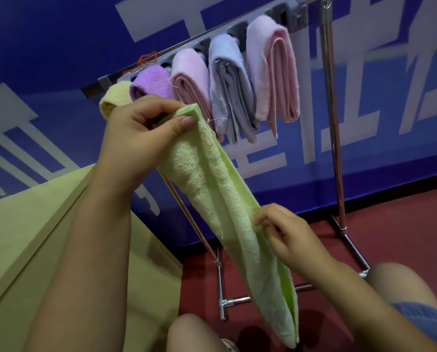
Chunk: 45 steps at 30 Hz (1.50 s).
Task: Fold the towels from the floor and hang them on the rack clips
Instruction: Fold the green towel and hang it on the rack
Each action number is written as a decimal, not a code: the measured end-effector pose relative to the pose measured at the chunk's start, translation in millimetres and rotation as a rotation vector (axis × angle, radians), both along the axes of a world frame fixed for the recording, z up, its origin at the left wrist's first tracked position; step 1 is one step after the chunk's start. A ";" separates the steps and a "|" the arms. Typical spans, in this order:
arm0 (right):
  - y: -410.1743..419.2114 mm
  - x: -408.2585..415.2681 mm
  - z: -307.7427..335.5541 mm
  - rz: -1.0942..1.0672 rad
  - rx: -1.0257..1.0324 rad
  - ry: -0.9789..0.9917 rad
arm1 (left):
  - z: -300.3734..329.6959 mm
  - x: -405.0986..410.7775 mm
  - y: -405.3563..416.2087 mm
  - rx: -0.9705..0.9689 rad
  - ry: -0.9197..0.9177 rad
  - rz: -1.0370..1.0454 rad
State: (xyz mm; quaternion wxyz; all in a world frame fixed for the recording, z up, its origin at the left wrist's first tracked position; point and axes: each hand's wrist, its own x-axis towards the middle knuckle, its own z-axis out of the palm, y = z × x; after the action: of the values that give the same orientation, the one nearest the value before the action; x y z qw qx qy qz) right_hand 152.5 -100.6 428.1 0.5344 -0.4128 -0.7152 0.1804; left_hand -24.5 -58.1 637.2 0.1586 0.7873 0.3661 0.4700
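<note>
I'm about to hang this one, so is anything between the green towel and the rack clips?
The left hand holds the long green terry towel directly before the clip bar. Five hung towels cover the visible clips; no free one shows.

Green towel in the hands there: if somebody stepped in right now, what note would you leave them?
Left hand: fingers pinch the top end of the green towel.
Right hand: fingers pinch its edge lower down.
The towel hangs folded lengthwise into a long strip, in front of the rack.
Done: five folded towels hang on the rack: yellow, purple, pink, grey-blue, pink.
Left: finish the fold and clip the green towel up. The floor shows no other towels.
</note>
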 end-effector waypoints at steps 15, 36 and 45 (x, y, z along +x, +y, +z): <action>7.9 13.8 6.7 -0.036 -0.037 0.047 | 16.7 -4.5 3.6 0.026 -0.069 0.018; 12.8 -11.4 -5.7 -0.117 -0.106 0.031 | 21.2 2.8 6.3 0.016 -0.063 0.044; 8.4 -7.1 -3.4 -0.031 -0.129 0.159 | 13.7 -16.4 18.4 -0.017 -0.095 0.065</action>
State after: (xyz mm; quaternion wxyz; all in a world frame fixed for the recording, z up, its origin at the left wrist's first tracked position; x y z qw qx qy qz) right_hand 145.4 -92.2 424.7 0.5646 -0.4416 -0.6509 0.2501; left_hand -40.9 -39.6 650.9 0.1673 0.7504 0.3874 0.5088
